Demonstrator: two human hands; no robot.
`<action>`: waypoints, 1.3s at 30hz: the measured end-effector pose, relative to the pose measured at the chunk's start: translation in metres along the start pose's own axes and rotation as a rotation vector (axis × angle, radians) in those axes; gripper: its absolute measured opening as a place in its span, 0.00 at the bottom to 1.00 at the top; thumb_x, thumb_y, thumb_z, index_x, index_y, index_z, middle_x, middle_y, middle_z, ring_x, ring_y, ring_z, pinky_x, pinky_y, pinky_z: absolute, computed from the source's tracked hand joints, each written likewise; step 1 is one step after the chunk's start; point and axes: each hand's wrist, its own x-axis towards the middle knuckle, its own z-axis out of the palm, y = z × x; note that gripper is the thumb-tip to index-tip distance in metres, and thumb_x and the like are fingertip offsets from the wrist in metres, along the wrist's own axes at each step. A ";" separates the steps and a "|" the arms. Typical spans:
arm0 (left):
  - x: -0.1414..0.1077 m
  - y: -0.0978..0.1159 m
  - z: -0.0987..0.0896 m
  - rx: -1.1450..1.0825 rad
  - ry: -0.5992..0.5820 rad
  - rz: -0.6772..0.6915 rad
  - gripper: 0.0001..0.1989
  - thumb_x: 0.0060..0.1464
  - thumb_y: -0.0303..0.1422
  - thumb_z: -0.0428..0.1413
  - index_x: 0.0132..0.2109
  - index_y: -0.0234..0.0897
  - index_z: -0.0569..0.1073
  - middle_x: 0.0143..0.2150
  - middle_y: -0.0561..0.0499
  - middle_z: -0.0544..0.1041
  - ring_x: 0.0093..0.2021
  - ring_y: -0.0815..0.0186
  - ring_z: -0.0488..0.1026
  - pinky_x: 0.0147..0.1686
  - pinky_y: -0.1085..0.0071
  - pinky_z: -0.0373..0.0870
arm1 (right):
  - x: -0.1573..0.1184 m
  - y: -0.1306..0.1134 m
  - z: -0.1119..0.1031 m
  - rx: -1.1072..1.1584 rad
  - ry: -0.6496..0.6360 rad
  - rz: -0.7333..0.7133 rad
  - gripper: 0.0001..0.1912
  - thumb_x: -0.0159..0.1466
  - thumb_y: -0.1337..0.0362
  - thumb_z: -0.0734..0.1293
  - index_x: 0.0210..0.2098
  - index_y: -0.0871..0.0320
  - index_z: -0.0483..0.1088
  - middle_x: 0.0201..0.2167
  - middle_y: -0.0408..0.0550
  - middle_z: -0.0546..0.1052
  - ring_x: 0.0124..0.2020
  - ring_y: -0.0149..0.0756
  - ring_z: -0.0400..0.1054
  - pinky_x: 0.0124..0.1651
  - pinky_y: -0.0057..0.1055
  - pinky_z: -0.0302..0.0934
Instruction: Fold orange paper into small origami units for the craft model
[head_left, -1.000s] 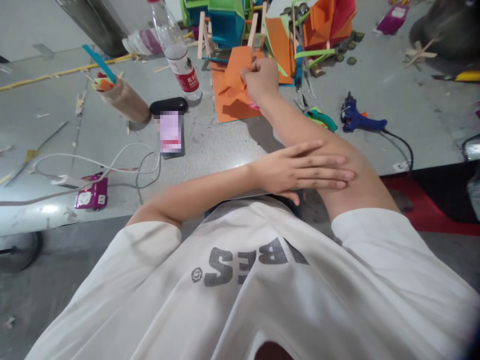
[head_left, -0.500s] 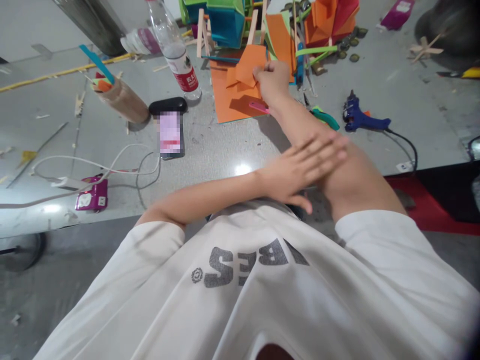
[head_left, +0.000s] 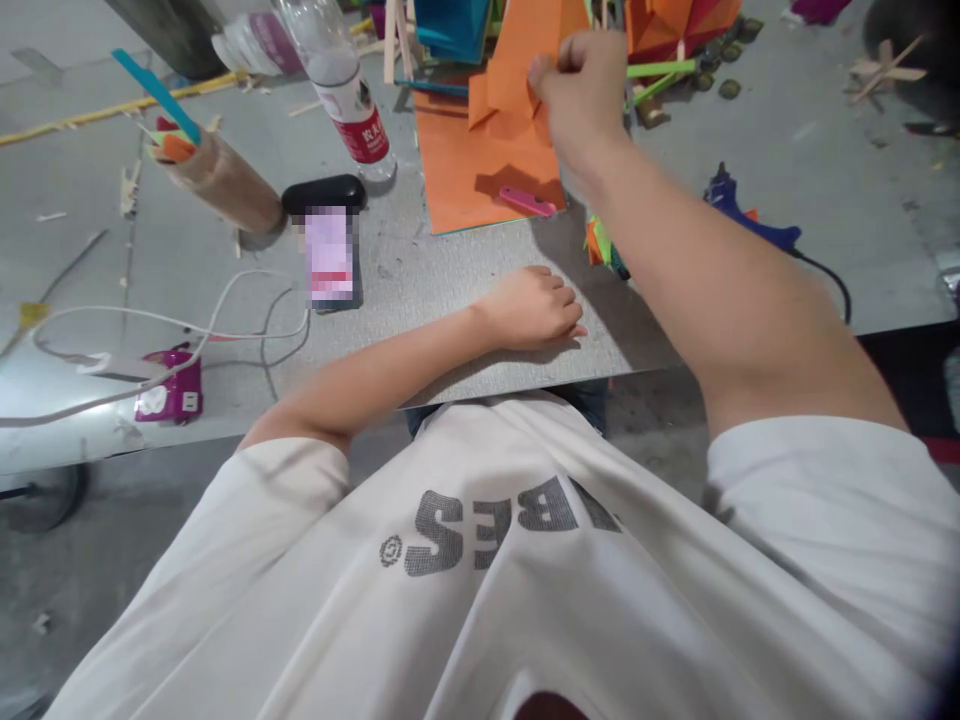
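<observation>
My right hand [head_left: 589,105] reaches out to the back of the table, its fingers pinched on a piece of orange paper [head_left: 517,60] that stands raised. Under that piece lies a larger orange sheet [head_left: 454,195], with a pink utility knife [head_left: 527,201] on its front part. Close to the table's front edge, my left hand [head_left: 534,308] rests on the surface in a loose fist, and nothing shows in it. Between my left hand and the right forearm are some green and orange scraps [head_left: 600,243], partly covered by the arm.
A plastic bottle [head_left: 360,115], a phone [head_left: 330,255], a black case [head_left: 324,194] and a cup of paper strips [head_left: 225,185] stand left. A blue glue gun [head_left: 750,215] lies right, its cord trailing. A white cable [head_left: 225,300] loops near a purple box [head_left: 171,385]. Paper models [head_left: 454,40] are behind.
My left hand has left my right forearm and come down onto the table, its fingers now curled. My right hand has moved a little right and away from me, raising the orange paper.
</observation>
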 end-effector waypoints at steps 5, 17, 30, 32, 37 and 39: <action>0.011 0.069 0.019 -0.106 -0.041 -0.059 0.59 0.77 0.68 0.58 0.86 0.14 0.67 0.87 0.13 0.66 0.91 0.25 0.61 0.87 0.28 0.58 | -0.009 -0.032 -0.004 -0.039 0.144 0.146 0.38 0.79 0.69 0.79 0.23 0.48 0.52 0.28 0.30 0.53 0.35 0.22 0.48 0.42 0.30 0.49; 0.045 0.092 -0.001 -0.196 -0.063 -0.493 0.60 0.76 0.60 0.64 0.88 0.09 0.59 0.91 0.12 0.54 0.94 0.22 0.53 0.92 0.28 0.50 | -0.043 -0.076 -0.015 0.044 0.002 -0.025 0.37 0.77 0.70 0.79 0.23 0.48 0.53 0.28 0.32 0.56 0.35 0.22 0.49 0.41 0.31 0.48; 0.040 0.087 -0.016 -0.265 -0.072 0.053 0.30 0.83 0.42 0.60 0.81 0.31 0.78 0.88 0.33 0.72 0.87 0.45 0.72 0.84 0.52 0.72 | -0.049 -0.086 -0.020 0.195 0.037 -0.276 0.37 0.76 0.80 0.78 0.27 0.47 0.53 0.29 0.34 0.54 0.34 0.29 0.45 0.40 0.38 0.45; 0.022 0.070 -0.016 -0.219 -0.084 -0.185 0.35 0.84 0.48 0.59 0.80 0.22 0.76 0.86 0.24 0.73 0.86 0.40 0.73 0.84 0.48 0.71 | -0.056 -0.082 -0.021 0.210 0.068 -0.275 0.35 0.76 0.78 0.78 0.28 0.47 0.53 0.29 0.35 0.54 0.34 0.31 0.44 0.40 0.39 0.45; 0.000 0.041 -0.012 -0.148 -0.120 -0.605 0.62 0.74 0.65 0.66 0.87 0.11 0.61 0.91 0.13 0.57 0.93 0.27 0.56 0.92 0.36 0.51 | -0.092 -0.087 -0.008 0.223 0.031 -0.331 0.25 0.78 0.63 0.74 0.32 0.47 0.56 0.30 0.39 0.59 0.33 0.37 0.51 0.40 0.40 0.55; -0.001 0.036 -0.012 -0.213 -0.111 -0.581 0.59 0.74 0.64 0.67 0.86 0.15 0.66 0.88 0.16 0.65 0.91 0.29 0.62 0.92 0.36 0.54 | -0.113 -0.094 0.003 0.199 -0.053 -0.344 0.21 0.80 0.52 0.72 0.35 0.48 0.62 0.32 0.41 0.66 0.34 0.39 0.59 0.44 0.40 0.62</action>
